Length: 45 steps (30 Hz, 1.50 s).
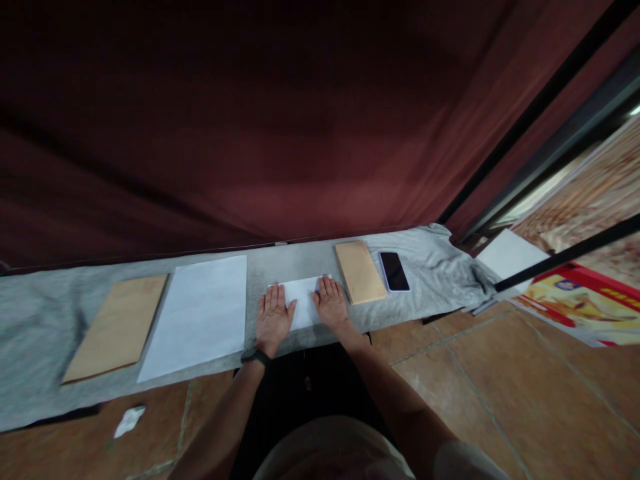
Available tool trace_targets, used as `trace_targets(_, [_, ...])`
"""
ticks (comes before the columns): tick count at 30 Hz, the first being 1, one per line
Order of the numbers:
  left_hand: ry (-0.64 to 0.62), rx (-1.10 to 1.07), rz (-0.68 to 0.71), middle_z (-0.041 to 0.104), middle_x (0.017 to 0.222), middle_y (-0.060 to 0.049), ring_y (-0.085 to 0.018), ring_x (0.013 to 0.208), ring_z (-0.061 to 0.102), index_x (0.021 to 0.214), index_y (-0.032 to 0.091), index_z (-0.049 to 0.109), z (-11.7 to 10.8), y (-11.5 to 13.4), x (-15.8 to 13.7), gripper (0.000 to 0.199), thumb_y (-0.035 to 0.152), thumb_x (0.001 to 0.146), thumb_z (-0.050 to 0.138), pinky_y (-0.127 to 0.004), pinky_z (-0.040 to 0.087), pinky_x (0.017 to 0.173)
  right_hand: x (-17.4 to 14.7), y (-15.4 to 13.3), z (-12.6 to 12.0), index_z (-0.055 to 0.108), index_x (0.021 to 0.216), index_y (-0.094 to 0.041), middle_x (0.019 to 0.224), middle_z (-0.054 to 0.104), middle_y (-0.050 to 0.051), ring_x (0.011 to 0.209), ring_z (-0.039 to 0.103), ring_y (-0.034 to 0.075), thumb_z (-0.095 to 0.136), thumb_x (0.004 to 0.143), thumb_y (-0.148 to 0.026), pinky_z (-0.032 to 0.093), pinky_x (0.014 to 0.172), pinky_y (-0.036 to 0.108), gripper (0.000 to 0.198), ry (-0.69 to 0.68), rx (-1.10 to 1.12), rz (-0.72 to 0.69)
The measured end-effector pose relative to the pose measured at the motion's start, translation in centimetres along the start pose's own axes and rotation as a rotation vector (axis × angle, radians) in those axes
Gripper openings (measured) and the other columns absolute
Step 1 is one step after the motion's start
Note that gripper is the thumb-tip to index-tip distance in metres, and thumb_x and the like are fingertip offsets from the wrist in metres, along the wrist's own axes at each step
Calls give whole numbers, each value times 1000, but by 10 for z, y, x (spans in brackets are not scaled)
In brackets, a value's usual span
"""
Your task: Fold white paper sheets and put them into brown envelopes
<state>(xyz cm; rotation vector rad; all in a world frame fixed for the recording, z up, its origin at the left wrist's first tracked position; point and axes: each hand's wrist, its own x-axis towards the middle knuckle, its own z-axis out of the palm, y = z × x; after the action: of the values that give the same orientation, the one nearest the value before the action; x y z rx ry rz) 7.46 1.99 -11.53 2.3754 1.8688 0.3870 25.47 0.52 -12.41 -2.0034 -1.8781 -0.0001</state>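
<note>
A small white piece of paper (302, 301), which looks folded, lies flat on the grey cloth in front of me. My left hand (273, 319) rests palm down on its left end, fingers stretched out. On its right end lies my right hand (331, 304), also flat with the fingers extended. Just right of that hand is a brown envelope (361, 272). Farther left, a stack of large white paper sheets (200, 313) lies beside a pile of larger brown envelopes (120, 327). Part of the small paper is hidden under both hands.
A grey cloth (425, 267) covers the long narrow table. A phone (395, 271) lies right of the small envelope. Behind hangs a dark red curtain (280, 133). At right are a black pole (565, 253) and a red and yellow box (585, 300). A crumpled white scrap (129, 421) lies on the tiled floor.
</note>
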Motion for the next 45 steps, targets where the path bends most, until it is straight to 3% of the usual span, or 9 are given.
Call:
trace_targets(8, [-23,40,-18,33,163,-23,-32,155,24,155,0,35,-2,2,1,69,44,103,30,-54,14,127,-11,3,-5,46,152,-9,160,38,23,147,42,33,46,105,-40,32,120,51,57,-17,-54,-27])
trace_targets(12, [19,32,1,34,163,-19,-31,156,24,156,5,37,-1,23,4,64,41,104,28,-54,12,127,-15,4,-3,44,154,-9,161,35,23,148,40,33,47,105,-39,30,121,51,58,-7,-51,-31])
trace_targets(17, [-70,-46,141,38,163,-11,-25,156,22,156,13,41,9,50,9,58,36,104,27,-48,14,128,-16,4,-2,42,155,-10,162,35,22,149,39,33,46,104,-31,31,121,53,55,8,-57,-57])
trace_targets(22, [-32,-22,75,35,164,-13,-25,156,23,158,13,37,11,31,11,62,42,103,31,-47,16,127,-16,4,-3,41,155,-9,162,34,23,149,39,32,45,105,-35,28,123,52,57,-35,-67,-35])
trace_targets(28, [14,3,7,34,164,-16,-26,156,24,157,9,36,5,1,-3,66,46,104,30,-46,18,127,-17,2,2,42,154,-9,161,35,24,148,40,34,45,105,-37,31,120,54,57,47,-45,-45])
trace_targets(36, [-8,28,60,32,166,-9,-29,156,23,157,25,40,-2,0,-25,60,49,102,39,-54,19,126,-18,8,12,45,153,-10,159,39,24,145,43,34,45,104,-35,32,119,55,55,123,-28,-69])
trace_targets(39, [-13,28,54,30,166,-9,-30,156,23,157,25,41,-5,2,-25,60,48,102,40,-55,18,126,-13,2,12,49,149,-8,155,45,25,144,45,35,46,103,-33,34,117,58,53,136,-16,-50])
trace_targets(42, [-16,16,57,30,167,-10,-31,156,22,156,24,42,-5,2,-23,59,46,101,42,-55,17,126,-6,-15,12,51,147,-8,153,49,23,145,43,33,46,103,-31,34,118,55,51,73,3,-49])
trace_targets(45, [-23,18,66,29,167,-10,-31,156,21,156,24,41,-5,2,-23,59,44,101,42,-56,15,126,-2,-28,13,52,149,-20,158,46,14,147,42,28,46,105,-34,32,120,49,47,-12,20,-157])
